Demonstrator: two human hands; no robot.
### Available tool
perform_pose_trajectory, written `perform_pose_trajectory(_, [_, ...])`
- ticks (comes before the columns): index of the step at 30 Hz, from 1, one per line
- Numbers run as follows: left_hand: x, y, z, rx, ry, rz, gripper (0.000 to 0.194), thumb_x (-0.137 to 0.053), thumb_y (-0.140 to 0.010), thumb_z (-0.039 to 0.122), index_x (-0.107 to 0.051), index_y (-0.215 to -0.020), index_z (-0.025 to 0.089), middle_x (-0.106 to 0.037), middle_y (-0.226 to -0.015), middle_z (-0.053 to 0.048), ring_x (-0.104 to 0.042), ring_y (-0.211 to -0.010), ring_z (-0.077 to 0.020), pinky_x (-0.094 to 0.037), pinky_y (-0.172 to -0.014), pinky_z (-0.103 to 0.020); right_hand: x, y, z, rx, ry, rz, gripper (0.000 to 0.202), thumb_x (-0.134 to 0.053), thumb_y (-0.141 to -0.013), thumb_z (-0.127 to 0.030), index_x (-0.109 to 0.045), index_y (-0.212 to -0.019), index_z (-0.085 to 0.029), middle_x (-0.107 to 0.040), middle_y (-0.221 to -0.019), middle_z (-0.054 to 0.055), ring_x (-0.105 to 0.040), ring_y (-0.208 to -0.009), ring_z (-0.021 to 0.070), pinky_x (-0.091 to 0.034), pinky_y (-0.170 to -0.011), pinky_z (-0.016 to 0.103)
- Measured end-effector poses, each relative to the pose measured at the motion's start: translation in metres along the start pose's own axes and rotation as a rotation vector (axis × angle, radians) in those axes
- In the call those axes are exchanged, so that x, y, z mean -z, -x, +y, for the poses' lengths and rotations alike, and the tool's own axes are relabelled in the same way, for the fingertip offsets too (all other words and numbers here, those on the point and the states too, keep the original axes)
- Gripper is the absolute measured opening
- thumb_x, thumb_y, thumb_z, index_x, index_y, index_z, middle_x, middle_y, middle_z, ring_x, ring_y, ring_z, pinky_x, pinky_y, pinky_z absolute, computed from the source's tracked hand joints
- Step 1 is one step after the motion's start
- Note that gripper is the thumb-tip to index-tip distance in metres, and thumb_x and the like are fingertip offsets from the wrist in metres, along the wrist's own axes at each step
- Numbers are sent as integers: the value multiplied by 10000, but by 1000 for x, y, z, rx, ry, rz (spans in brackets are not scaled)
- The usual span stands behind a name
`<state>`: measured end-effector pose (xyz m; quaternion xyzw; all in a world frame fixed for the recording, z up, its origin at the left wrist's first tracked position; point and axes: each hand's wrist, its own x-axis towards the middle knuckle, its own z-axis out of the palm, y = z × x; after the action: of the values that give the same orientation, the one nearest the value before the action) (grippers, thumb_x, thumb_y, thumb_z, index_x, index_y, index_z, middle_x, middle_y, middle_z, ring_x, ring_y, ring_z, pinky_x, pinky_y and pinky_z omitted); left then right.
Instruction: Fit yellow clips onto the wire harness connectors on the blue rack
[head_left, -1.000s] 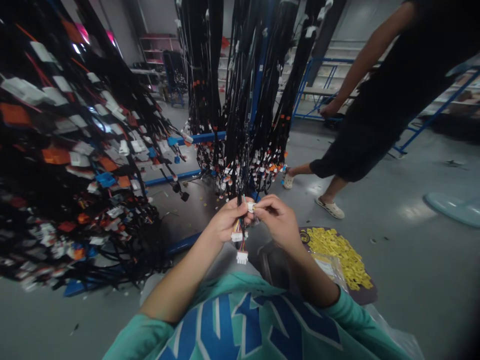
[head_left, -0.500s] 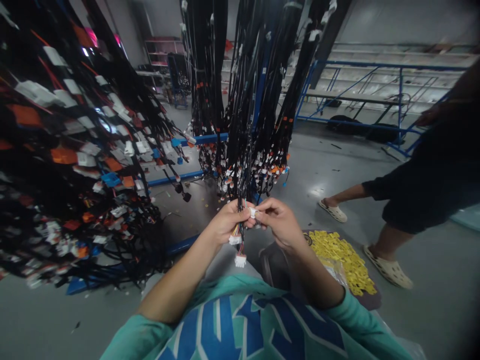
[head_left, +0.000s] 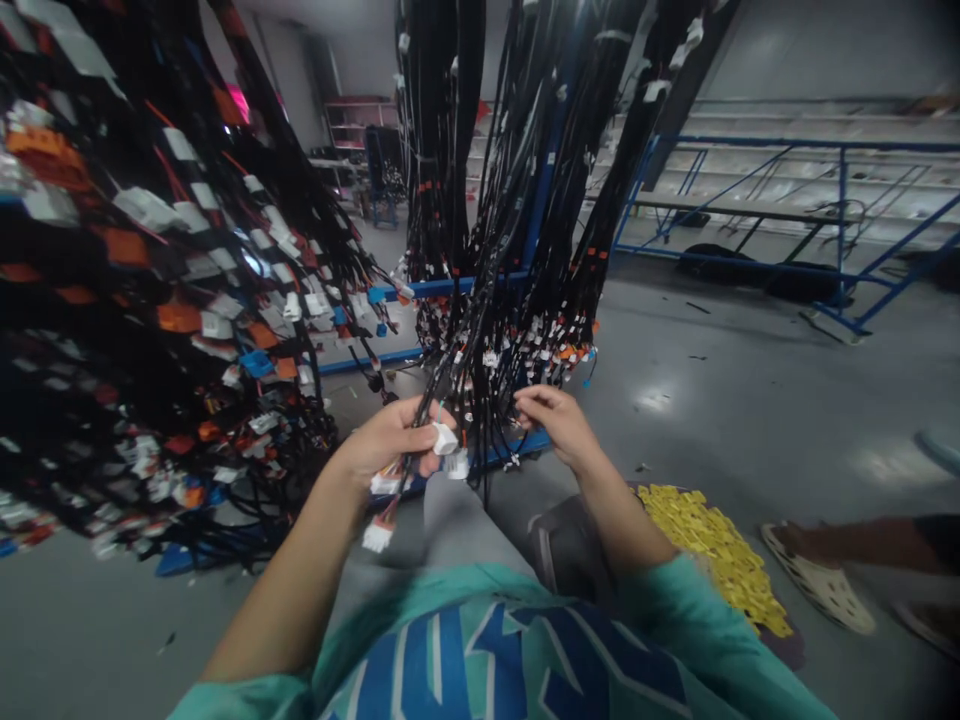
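Observation:
My left hand (head_left: pixel 401 437) is closed around a black-sleeved wire harness (head_left: pixel 429 400), with the thumb against a white connector (head_left: pixel 445 439). More white plugs dangle from its wires below the hand: one plug (head_left: pixel 386 483) under the palm, another plug (head_left: pixel 377 536) lower down. A further white connector (head_left: pixel 457 463) hangs just right of the fingers. Off to the right, my right hand (head_left: pixel 553 422) is beside the hanging cables (head_left: pixel 491 370), its fingers loosely bent and slightly apart. I see nothing between them.
A dense mass of harnesses with white, orange and blue connectors (head_left: pixel 180 318) hangs at left. A blue rack bar (head_left: pixel 442 287) crosses ahead. Yellow parts (head_left: pixel 712 550) lie in a pile at lower right, near another person's shoe (head_left: pixel 817 580). A blue frame (head_left: pixel 841 210) stands farther back.
My right hand has let go of the white connector and moved apart to the right. My left hand has moved left with the harness. The other person has moved mostly out of view.

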<state>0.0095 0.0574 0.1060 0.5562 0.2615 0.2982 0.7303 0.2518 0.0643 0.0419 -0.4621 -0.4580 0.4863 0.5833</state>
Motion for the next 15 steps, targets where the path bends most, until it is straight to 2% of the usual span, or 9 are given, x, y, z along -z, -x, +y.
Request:
perform_pose_trajectory(2, [4,9,7,-5,-14,-18,467,-794,-544,431,-553,-781,108,-587,-481,-9,-510,-360,-92,-354,-344,-152,2,-29,1,8,22,47,363,-768,-521,-434,-649,-735,-166,-616,-653,-8,-537,-541,84,-438,-506,212])
perform_pose_trajectory(4, [-1,12,9,12,-49,0,455,-791,-547,425,-554,-780,113,-586,-489,-11,-524,-378,-100,-367,-360,-160,-4,-53,-7,17,-25,6,433,-744,-537,-512,-636,-778,-169,-640,-732,14,-571,-603,97,-457,-546,218])
perform_pose_trajectory(6, [-12,8,3,42,-98,30,431,-786,-557,403,-554,-780,116,-594,-524,-15,-546,-416,-107,-407,-402,-179,-16,-67,-25,19,-134,-111,496,-668,-598,-610,-612,-853,-188,-656,-831,34,-607,-689,120,-481,-594,235])
perform_pose_trajectory(9, [-31,-5,-12,52,-187,87,372,-754,-599,359,-534,-791,128,-581,-563,4,-557,-468,-110,-440,-466,-204,-37,-69,-57,20,-240,-310,543,-523,-689,-687,-551,-975,-226,-657,-875,38,-625,-742,151,-494,-592,267])
perform_pose_trajectory(11, [-37,-13,-20,35,-283,114,317,-717,-641,338,-525,-800,141,-563,-571,19,-549,-488,-110,-433,-484,-209,-46,-64,-73,42,-251,-348,501,-580,-699,-606,-510,-1030,-236,-646,-772,4,-613,-657,142,-478,-544,258])
perform_pose_trajectory(12, [-36,-16,-22,28,-343,84,293,-704,-654,327,-534,-807,144,-564,-587,19,-549,-507,-112,-429,-497,-209,-47,-61,-79,55,-246,-335,479,-635,-688,-528,-499,-1039,-232,-628,-702,-20,-595,-596,129,-462,-515,244])
perform_pose_trajectory(15, [-21,-28,-15,29,-460,-132,292,-696,-661,312,-594,-879,146,-607,-702,-11,-566,-606,-124,-430,-561,-213,-38,-52,-88,70,-235,-300,403,-695,-639,-312,-502,-980,-216,-530,-523,-84,-490,-435,84,-376,-422,199])
